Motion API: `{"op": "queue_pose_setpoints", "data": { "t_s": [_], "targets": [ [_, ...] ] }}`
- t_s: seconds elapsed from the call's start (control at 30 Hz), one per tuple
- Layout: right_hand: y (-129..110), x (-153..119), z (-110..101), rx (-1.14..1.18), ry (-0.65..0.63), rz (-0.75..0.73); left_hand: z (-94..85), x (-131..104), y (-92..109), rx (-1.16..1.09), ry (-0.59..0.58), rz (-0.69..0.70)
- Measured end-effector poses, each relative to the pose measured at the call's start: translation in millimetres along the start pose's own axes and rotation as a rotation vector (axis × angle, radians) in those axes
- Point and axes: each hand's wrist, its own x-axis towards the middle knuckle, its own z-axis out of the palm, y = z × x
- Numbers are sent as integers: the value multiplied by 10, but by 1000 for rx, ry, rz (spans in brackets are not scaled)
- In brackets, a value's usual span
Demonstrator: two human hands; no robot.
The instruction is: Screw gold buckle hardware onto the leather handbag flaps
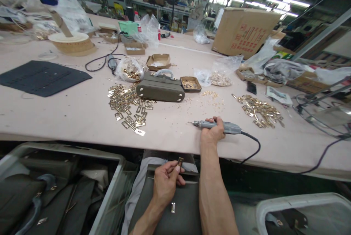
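An olive-grey bag (175,216) lies across my lap, with a small shiny metal plate (173,207) on its face. Over the bag's upper part, my left hand (168,180) pinches a small brass-coloured metal piece (180,161) between thumb and fingers. Whether that piece is joined to the bag I cannot tell. My right hand (214,131) is wrapped round a grey electric screwdriver (231,127) at the table's near side. Its bit points left, and its cord hangs over the table edge.
On the table (164,136) are a pile of metal frames (127,105), an olive bag (161,88), a small box of parts (190,84) and a pile of gold clasps (260,110). Bins of bags stand left (119,158) and right (301,200). A large carton (244,32) stands behind.
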Motion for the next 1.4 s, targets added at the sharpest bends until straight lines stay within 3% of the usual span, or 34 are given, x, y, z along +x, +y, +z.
{"op": "queue_pose_setpoints", "data": {
  "t_s": [1.4],
  "targets": [
    [-5, 12, 9, 4, 31, -9, -21, 1, -42, 11, 1, 19]
  ]
}}
